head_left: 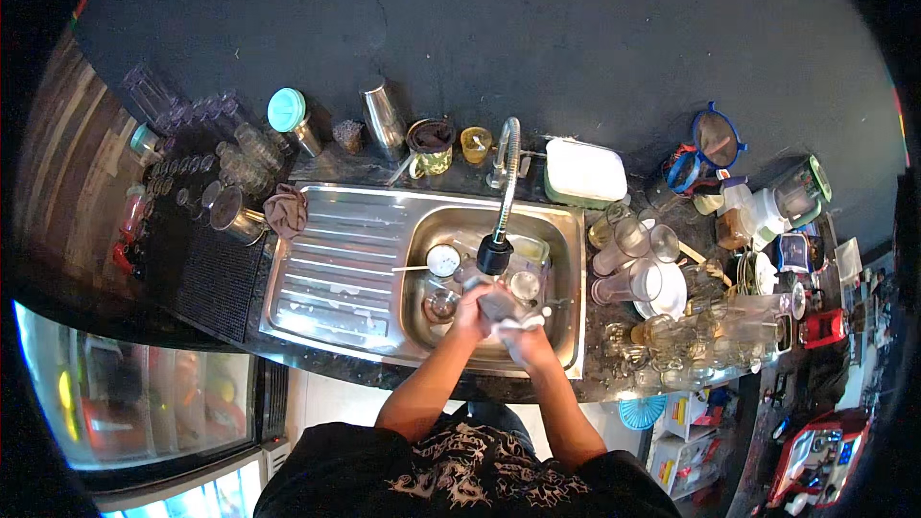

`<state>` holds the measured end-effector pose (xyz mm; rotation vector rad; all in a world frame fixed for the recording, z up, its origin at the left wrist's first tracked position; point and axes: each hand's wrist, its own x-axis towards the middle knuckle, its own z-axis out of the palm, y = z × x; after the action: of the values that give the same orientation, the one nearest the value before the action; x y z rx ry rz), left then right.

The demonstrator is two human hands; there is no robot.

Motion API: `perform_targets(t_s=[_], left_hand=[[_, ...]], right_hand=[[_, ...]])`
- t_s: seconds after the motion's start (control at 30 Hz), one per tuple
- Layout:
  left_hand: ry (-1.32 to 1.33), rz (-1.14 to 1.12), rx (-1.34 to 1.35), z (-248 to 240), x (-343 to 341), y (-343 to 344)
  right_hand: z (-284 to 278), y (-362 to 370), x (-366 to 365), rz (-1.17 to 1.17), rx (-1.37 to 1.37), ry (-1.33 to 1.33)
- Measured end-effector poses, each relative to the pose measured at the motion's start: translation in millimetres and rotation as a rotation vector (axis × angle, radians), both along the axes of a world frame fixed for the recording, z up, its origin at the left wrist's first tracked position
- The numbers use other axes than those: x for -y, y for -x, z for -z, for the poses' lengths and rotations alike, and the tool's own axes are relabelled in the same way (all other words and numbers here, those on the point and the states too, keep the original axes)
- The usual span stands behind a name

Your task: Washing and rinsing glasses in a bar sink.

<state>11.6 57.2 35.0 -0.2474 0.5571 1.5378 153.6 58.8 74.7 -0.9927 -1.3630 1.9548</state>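
Both hands are together over the right-hand basin of the steel sink [414,317], just below the black faucet head [494,256]. My left hand [470,315] is closed around a greyish item [500,303], blurred, its kind unclear. My right hand [527,343] presses against it from the right, fingers curled on something whitish and foamy [521,322] that I cannot make out. In the basin lie a white round dish [443,260] with a pale stick across it, a clear glass [525,285] and a shiny round bowl [440,304].
Left of the basin is the ribbed drainboard [336,269]; a brown cloth [286,211] hangs over a metal pitcher at its corner. Crowded glassware [628,283] and white plates [674,290] stand to the right. Behind the sink are a steel shaker [383,120], a mug [431,161] and a white-lidded tub [585,171].
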Motion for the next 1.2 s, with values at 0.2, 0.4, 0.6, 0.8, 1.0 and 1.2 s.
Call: perform_targets(t_s=[0.2,0.4,0.6,0.8,1.0,1.2], left_hand=[[0.074,-0.161,-0.001,-8.1,2.4,-3.3],[0.242,0.123,-0.321,-23.0,-3.0,-4.9],[0.028,0.092,-0.157,-17.7,-0.9,2.5],[0.093,0.090,-0.242,-18.6,-0.4,-2.8],[-0.049,0.112,-0.088,-17.9,11.2,0.8],[0.062,0.023,-0.091,-6.0,9.7,-5.9]], right_hand=[[1.4,6.1,11.9,0.288,0.170,-0.198],[10.9,-1.2,13.4,0.361,0.064,-0.044],[14.7,-4.5,11.0,0.344,0.005,0.224],[14.8,0.8,8.7,0.100,0.239,-0.418],[14.8,0.7,12.3,0.070,-0.379,0.320],[16.3,7.0,8.5,0.139,-0.038,-0.259]])
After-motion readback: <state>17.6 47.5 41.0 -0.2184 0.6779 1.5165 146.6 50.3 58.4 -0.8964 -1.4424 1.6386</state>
